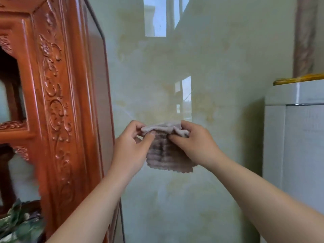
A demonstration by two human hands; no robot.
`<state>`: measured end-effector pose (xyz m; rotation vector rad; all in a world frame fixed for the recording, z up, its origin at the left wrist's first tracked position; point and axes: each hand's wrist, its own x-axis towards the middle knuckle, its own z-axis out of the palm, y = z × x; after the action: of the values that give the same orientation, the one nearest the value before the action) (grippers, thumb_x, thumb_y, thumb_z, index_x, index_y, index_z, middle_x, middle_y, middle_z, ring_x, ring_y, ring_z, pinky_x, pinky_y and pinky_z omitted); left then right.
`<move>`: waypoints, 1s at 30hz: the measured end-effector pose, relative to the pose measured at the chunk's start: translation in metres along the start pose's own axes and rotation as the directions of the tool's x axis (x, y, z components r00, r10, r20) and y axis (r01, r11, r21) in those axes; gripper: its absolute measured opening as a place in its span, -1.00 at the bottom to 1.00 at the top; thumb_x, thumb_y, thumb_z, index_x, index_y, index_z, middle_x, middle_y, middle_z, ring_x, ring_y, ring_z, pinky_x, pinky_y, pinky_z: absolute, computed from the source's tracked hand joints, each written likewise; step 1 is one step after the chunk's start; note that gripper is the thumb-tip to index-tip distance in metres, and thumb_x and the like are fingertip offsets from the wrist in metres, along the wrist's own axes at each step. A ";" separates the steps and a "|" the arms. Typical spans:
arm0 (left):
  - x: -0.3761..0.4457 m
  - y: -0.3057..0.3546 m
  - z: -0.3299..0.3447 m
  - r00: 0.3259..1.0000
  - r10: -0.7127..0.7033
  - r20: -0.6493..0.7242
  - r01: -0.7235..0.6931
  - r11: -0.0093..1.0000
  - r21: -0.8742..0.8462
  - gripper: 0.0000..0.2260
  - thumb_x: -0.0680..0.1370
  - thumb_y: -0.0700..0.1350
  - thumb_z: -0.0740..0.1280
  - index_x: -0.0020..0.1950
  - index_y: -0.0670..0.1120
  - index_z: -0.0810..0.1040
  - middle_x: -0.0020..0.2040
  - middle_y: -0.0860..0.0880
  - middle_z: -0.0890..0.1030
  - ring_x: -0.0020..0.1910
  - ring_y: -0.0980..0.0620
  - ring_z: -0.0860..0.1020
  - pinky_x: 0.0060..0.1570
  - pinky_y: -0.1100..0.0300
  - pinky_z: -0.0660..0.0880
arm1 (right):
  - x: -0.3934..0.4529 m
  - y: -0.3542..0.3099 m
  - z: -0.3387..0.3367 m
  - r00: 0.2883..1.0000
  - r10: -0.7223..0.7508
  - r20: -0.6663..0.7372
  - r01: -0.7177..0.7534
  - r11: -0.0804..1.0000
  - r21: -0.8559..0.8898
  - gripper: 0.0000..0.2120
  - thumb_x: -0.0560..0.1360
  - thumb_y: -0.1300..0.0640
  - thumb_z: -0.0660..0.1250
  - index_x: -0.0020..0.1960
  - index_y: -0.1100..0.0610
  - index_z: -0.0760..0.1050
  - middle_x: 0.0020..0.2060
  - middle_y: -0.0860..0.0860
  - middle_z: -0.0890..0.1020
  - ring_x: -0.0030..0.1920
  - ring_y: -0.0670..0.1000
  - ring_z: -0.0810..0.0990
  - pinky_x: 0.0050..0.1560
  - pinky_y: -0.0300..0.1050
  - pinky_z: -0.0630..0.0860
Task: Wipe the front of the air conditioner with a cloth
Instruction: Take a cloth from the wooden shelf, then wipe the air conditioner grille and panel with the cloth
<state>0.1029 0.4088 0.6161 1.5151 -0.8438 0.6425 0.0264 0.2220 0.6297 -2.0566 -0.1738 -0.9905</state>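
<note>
A small pinkish-grey ribbed cloth [166,155] with dark dirty streaks hangs in front of me, held by its top edge. My left hand [131,148] pinches the cloth's upper left corner between thumb and fingers. My right hand [194,141] pinches its upper right corner. The white floor-standing air conditioner [298,137] stands at the right edge of the view, a little right of my right hand, and neither the cloth nor a hand touches it.
A tall carved red-brown wooden cabinet [57,102] fills the left side. A glossy pale green marble wall [192,67] lies straight ahead behind the cloth. A yellow item [298,79] lies on top of the air conditioner. Green leaves [19,223] show at the bottom left.
</note>
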 end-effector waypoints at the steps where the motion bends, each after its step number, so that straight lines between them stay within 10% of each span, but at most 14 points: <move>1: -0.003 0.004 0.020 1.000 -0.005 0.016 0.005 1.000 -0.007 -0.78 0.45 0.19 0.40 -0.06 0.08 0.53 -0.22 0.03 0.66 -0.19 -0.28 0.58 -0.14 -0.16 0.56 | -0.003 0.010 -0.017 0.998 -0.021 -0.052 0.017 0.998 -0.068 -0.90 0.50 0.05 0.48 -0.12 -0.02 0.56 -0.26 -0.17 0.66 -0.21 -0.15 0.59 -0.21 -0.32 0.49; 5: -0.016 0.020 0.097 0.996 -0.043 0.084 0.047 0.998 -0.044 -0.77 0.43 0.22 0.39 -0.08 0.10 0.53 -0.26 0.08 0.63 -0.29 -0.10 0.55 -0.23 0.05 0.46 | -0.018 0.049 -0.080 0.944 -0.127 -0.305 0.006 0.930 -0.367 -0.61 0.44 -0.07 0.53 0.18 -0.13 0.43 0.08 -0.21 0.43 0.15 -0.14 0.40 0.08 -0.26 0.39; 8: -0.023 0.032 0.151 0.986 -0.093 0.135 0.103 0.992 -0.069 -0.80 0.43 0.21 0.39 -0.15 0.13 0.49 -0.29 0.12 0.62 -0.38 0.08 0.46 -0.33 0.21 0.39 | -0.033 0.068 -0.125 0.920 -0.168 -0.354 -0.032 0.868 -0.495 -0.64 0.44 -0.11 0.50 0.13 -0.13 0.40 0.07 -0.20 0.40 0.06 -0.16 0.35 0.05 -0.17 0.43; 12: -0.035 0.056 0.227 0.930 -0.239 0.281 0.300 0.933 -0.198 -0.82 0.47 0.10 0.44 -0.09 0.03 0.55 -0.21 0.03 0.68 -0.29 0.02 0.62 -0.23 0.07 0.60 | -0.059 0.091 -0.178 0.981 -0.049 -0.187 -0.011 0.950 -0.311 -0.93 0.56 -0.03 0.38 0.04 -0.14 0.55 -0.06 -0.23 0.62 -0.06 -0.19 0.60 -0.04 -0.15 0.58; 19: -0.051 0.096 0.324 0.798 -0.332 0.503 0.567 0.697 -0.439 -0.83 0.73 -0.12 0.28 0.15 -0.16 0.63 0.07 -0.12 0.79 0.00 -0.17 0.78 -0.09 0.10 0.67 | -0.096 0.118 -0.257 0.991 0.093 -0.092 -0.105 0.987 -0.125 -0.73 0.46 -0.08 0.42 0.15 -0.27 0.54 0.05 -0.22 0.60 0.03 -0.24 0.62 -0.08 -0.39 0.57; 30: -0.065 0.112 0.430 0.835 -0.162 0.526 0.338 0.906 -0.257 -0.83 0.70 -0.17 0.31 0.09 0.05 0.67 0.03 0.11 0.76 0.08 0.09 0.71 0.12 0.14 0.59 | -0.124 0.173 -0.365 0.844 0.281 -0.456 -0.384 0.911 -0.150 -0.88 0.61 0.06 0.32 0.00 -0.10 0.62 -0.19 -0.17 0.69 -0.15 -0.18 0.64 -0.16 -0.25 0.60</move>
<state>-0.0584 -0.0082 0.5774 1.4504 -1.0513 -0.1103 -0.1966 -0.1305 0.5616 -1.9266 0.5450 -1.2497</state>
